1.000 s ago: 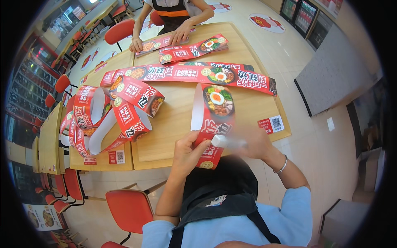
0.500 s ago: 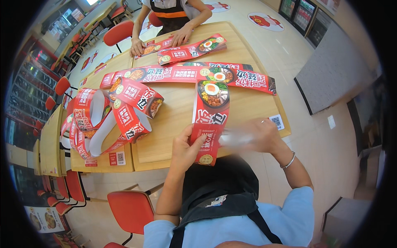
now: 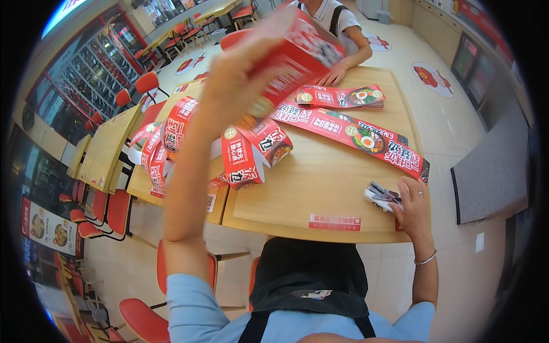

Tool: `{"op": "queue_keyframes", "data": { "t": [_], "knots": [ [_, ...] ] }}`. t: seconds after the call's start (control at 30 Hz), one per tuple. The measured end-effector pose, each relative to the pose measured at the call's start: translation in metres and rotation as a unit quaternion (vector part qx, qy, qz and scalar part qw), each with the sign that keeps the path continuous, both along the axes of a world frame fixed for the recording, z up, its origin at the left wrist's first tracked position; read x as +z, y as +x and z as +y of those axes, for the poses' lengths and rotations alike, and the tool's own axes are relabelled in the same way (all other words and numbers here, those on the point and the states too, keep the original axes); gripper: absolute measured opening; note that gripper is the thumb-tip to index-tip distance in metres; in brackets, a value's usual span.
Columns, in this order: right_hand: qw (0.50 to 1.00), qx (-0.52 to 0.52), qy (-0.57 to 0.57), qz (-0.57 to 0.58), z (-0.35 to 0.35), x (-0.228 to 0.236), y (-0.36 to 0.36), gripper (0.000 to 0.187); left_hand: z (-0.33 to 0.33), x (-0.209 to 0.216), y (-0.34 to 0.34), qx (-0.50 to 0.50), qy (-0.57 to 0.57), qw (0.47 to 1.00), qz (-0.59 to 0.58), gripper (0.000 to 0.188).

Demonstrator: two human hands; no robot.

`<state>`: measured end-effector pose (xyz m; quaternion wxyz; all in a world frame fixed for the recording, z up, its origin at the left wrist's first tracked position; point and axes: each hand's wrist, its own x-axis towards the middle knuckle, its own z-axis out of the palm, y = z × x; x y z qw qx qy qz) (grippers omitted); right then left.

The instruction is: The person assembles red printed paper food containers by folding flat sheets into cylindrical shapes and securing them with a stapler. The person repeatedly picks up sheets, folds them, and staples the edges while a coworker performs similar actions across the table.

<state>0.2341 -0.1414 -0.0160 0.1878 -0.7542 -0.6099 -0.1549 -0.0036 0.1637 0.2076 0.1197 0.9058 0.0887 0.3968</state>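
In the head view, the person's left hand [image 3: 237,71] is raised over the far left part of the table [image 3: 303,191], fingers closed round a red printed paper band [image 3: 306,48]. The band is held in the air, apart from the tabletop, and looks bent round on itself; blur hides whether its ends are joined. The right hand [image 3: 410,201] is low at the near right of the table, its fingertips against a white and dark stapler [image 3: 380,196] that rests on the wood. Whether those fingers grip the stapler or merely lie against it, the picture does not show.

Below and to the left of the raised band, partly behind the left forearm, sits a pile of looped bands [image 3: 243,157]. Long flat strips [image 3: 366,140] slant across the right half of the table, and a stack of shorter strips [image 3: 340,97] lies beyond them. A co-worker's hand [image 3: 336,75] rests near that stack at the far edge.

The step in hand appears to be handling one band away from the stapler, with the left hand doing the carrying. The next move seems to call for a light hold on the band, so that the paper does not crease, and a low, careful set-down that leaves the pile undisturbed. The right hand would need little travel to take up the stapler.
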Motion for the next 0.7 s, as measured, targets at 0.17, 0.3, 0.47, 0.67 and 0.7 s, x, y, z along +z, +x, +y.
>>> {"op": "queue_keyframes", "data": {
  "t": [0.17, 0.3, 0.47, 0.67, 0.7],
  "knots": [
    [0.999, -0.026, 0.031, -0.018, -0.005, -0.002, 0.017, 0.051, 0.103, 0.016, -0.029, 0.181, 0.198, 0.957, 0.113, 0.034],
    [0.999, -0.027, 0.045, -0.005, -0.005, -0.001, 0.034, 0.044, 0.218, -0.033, -0.087, 0.367, 0.209, 0.88, 0.218, 0.031],
    [0.999, -0.017, 0.033, -0.007, 0.018, -0.002, 0.061, 0.042, 0.297, -0.094, -0.204, 0.351, 0.18, 0.876, 0.278, 0.035],
    [0.999, -0.024, -0.003, -0.049, 0.049, -0.028, 0.094, 0.03, 0.269, -0.081, -0.21, 0.382, 0.059, 0.888, 0.249, 0.056],
    [0.997, -0.03, -0.027, -0.065, 0.057, -0.035, 0.095, 0.026, 0.263, -0.078, -0.21, 0.414, 0.136, 0.869, 0.235, 0.058]
  ]
}}
